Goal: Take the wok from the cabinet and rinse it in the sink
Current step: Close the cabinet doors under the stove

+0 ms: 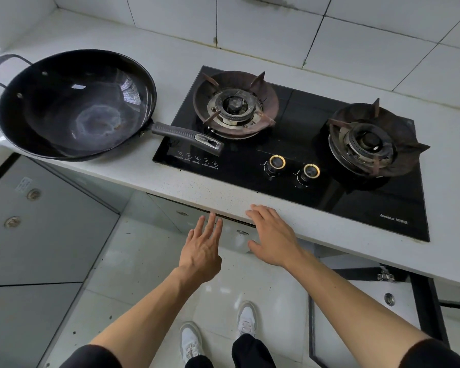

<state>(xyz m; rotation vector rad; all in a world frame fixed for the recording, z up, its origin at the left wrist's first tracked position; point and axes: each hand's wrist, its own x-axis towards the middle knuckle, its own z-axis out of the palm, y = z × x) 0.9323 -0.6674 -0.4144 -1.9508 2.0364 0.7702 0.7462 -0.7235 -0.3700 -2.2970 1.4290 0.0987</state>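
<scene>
Head camera looks down on a white speckled stone countertop (pixel 223 192) that runs across the frame, with grey glossy cabinet doors (pixel 32 235) below it on the left. Set into the countertop is a black glass two-burner gas hob (pixel 303 144), both its rusty burners bare and unlit as far as can be seen. Left of the hob, near the counter's front edge, sits the big round black metal wok (pixel 75 104), upright and empty, its bowl showing a pale ring at the bottom. Its long dark straight handle (pixel 186 135) reaches out over the hob's near left corner, and a small loop handle sticks out at the far left rim.

So the wok is already out of the cabinet and parked on the counter; no sink shows in this view, so rinsing has not begun. At lower right a cabinet door (pixel 420 298) appears to stand open.

Both hands are empty. The left hand (pixel 202 248) hovers in front of the counter edge with fingers spread and loose, gripping nothing. The right hand (pixel 271 235) lies flat, palm down, fingertips on the counter's front lip, also open.

Next, judging by this, a hand must reach left for the long handle, likely with the other on the loop, since the wok looks heavy, and carry it to the sink.
</scene>
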